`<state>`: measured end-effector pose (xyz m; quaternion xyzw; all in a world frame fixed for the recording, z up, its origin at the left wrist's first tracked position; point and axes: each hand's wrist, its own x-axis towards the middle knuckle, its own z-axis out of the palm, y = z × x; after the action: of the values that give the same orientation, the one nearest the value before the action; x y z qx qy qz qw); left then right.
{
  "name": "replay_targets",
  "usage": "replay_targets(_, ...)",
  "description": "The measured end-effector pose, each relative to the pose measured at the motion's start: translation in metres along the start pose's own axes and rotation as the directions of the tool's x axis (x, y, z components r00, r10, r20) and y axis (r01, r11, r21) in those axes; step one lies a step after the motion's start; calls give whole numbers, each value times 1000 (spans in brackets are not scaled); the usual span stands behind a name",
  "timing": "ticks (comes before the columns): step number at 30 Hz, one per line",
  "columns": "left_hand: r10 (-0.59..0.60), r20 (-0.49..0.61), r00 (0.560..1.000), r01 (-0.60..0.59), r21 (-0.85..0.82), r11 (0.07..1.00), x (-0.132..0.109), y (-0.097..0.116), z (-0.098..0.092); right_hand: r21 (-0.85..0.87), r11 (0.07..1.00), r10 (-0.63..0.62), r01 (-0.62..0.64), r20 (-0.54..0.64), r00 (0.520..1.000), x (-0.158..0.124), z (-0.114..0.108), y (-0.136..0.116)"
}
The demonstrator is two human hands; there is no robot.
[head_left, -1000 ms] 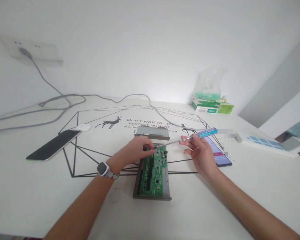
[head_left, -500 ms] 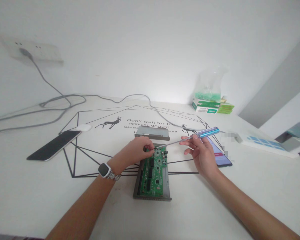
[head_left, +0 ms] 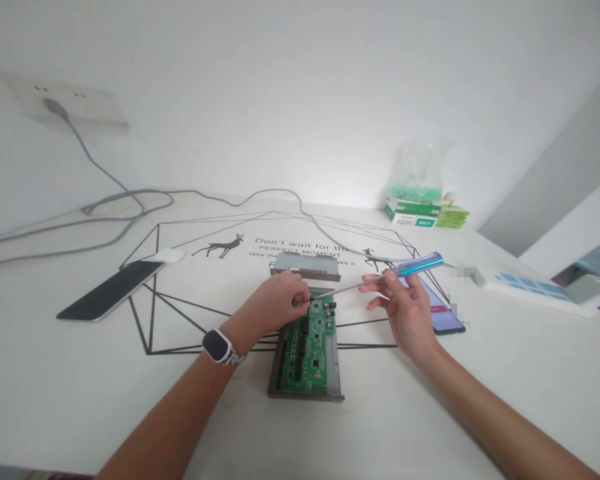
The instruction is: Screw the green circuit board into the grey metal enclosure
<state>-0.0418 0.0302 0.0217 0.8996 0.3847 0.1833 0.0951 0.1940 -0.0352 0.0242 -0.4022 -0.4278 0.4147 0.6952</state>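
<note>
A green circuit board (head_left: 307, 353) lies in a grey metal chassis tray (head_left: 279, 360) on the white table. My left hand (head_left: 276, 301) is curled at the board's upper edge, its fingertips on the board; anything between them is too small to tell. My right hand (head_left: 406, 308) holds a blue-handled screwdriver (head_left: 420, 265) by the handle's lower end. Its thin shaft reaches left, and the tip meets the board beside my left fingertips. A grey metal cover plate (head_left: 305, 266) stands just beyond the board.
A black smartphone (head_left: 111, 290) and a small white object (head_left: 169, 255) lie left. Another phone (head_left: 443, 310) sits beyond my right hand. Grey cables (head_left: 125, 200) run from a wall socket (head_left: 65, 100). Boxes and a plastic bag (head_left: 415, 193) stand at the back.
My left wrist has turned and shifted slightly right, showing more of the watch face. The screwdriver handle has moved slightly right, with its tip still at the board.
</note>
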Motion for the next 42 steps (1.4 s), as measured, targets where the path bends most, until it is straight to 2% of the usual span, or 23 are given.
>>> replay_targets(12,21,7,1000,-21,84,996,0,5,-4,-49,996,-74,74,4,997,0,7,2)
replay_targets(17,9,32,999,-13,124,992,0,3,-6,-136,980,-137,146,76,988,-2,18,-6)
replay_targets(24,-49,-12,999,50,127,991,0,0,-5,-162,955,-221,247,165,961,4,42,-14)
replay_targets(31,-140,-123,982,142,1,990,0,-8,-5,-235,949,-148,212,263,953,37,83,-32)
replay_targets(34,-156,-174,972,144,-77,987,0,-15,-2,-300,924,-139,239,321,937,49,103,-39)
replay_targets(38,-172,-203,964,149,-124,981,0,-22,2,-347,880,-176,325,398,900,58,120,-34)
replay_targets(42,-161,-185,970,134,-149,980,1,-27,5,-359,848,-223,390,425,877,58,119,-22)
